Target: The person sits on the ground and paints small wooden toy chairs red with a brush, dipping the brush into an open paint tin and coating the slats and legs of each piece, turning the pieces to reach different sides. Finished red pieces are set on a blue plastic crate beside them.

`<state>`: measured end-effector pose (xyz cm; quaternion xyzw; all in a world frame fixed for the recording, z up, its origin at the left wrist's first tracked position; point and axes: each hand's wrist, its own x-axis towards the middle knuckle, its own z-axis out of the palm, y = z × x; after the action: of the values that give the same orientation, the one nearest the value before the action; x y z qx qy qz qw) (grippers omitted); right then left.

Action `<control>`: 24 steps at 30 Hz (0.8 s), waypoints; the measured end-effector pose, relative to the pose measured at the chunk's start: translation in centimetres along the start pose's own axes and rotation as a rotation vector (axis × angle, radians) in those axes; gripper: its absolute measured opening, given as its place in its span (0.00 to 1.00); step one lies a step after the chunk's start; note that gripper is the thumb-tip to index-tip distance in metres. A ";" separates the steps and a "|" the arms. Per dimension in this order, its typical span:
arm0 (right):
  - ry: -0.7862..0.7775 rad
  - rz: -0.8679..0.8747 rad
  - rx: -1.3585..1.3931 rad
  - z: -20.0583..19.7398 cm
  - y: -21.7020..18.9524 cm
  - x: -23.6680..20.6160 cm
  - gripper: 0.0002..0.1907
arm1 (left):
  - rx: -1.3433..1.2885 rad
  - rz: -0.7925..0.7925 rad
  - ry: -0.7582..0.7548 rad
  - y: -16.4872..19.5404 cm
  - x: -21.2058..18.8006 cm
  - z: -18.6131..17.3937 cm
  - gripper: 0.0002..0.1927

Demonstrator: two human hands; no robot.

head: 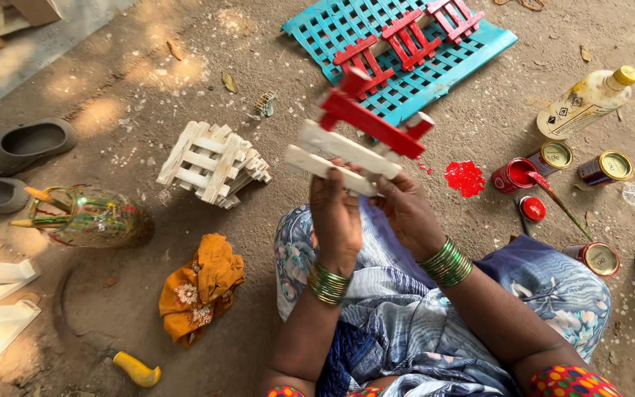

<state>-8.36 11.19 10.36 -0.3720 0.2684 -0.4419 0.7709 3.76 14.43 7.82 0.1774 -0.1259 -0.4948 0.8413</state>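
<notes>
I hold a small slatted wooden fence piece (354, 143) up over my lap, above the dirt floor (112, 88). My left hand (334, 213) is closed on its near unpainted slats from below; my right hand (408, 213) clamps the right end, thumb across a pale slat. The far rail is coated red, the near slats are bare pale wood.

Handling, as I judge it: light, stiff, thin slats, likely to crack if twisted. The red rail looks freshly painted and may smear, so the grip belongs on the bare wood only, as it now sits.

Surroundings: a stack of unpainted fence pieces (213, 163) lies to the left on the floor. Three red pieces rest on a turquoise plastic grid (435, 70) at the far side. An open red paint tin (512, 175) with a brush (561, 206) stands to the right, beside a red spill (464, 177). An orange cloth (200, 294) lies near left.
</notes>
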 end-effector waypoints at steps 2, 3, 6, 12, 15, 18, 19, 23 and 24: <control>0.030 -0.057 0.030 0.2 -0.1 -0.7 0.17 | 0.064 -0.009 -0.009 0.0 -1.0 0.6 0.16; 0.030 -0.061 0.086 0.3 0.0 -1.0 0.17 | 0.095 -0.003 -0.019 0.1 -1.3 0.8 0.16; -0.005 -0.076 0.192 0.2 0.0 -1.9 0.17 | 0.202 0.008 -0.081 0.5 -2.4 0.9 0.16; 0.018 -0.130 0.137 -2.7 -1.7 -2.8 0.18 | 1.029 0.419 -0.375 7.5 -1.9 -6.4 0.32; 0.150 -0.201 0.196 -6.1 -5.7 -3.9 0.16 | 1.668 0.578 -0.008 14.2 -2.4 -14.1 0.31; 0.204 -0.316 0.209 -9.0 -9.4 -5.9 0.16 | 2.168 -0.033 0.644 19.3 -5.1 -21.9 0.54; 0.226 -0.336 0.201 -9.9 -10.6 -6.9 0.19 | 2.282 -0.009 0.698 19.8 -6.4 -23.9 0.53; 0.268 -0.475 0.212 -12.5 -14.4 -9.4 0.22 | 2.313 0.121 0.745 19.1 -8.1 -27.0 0.41; 0.279 -0.496 0.228 -13.0 -15.0 -10.1 0.22 | 2.297 0.211 0.629 18.9 -7.5 -26.8 0.36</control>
<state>-29.94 10.71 15.86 -0.2728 0.2213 -0.6909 0.6318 25.45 34.12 -8.70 0.9278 -0.2970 0.0438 0.2215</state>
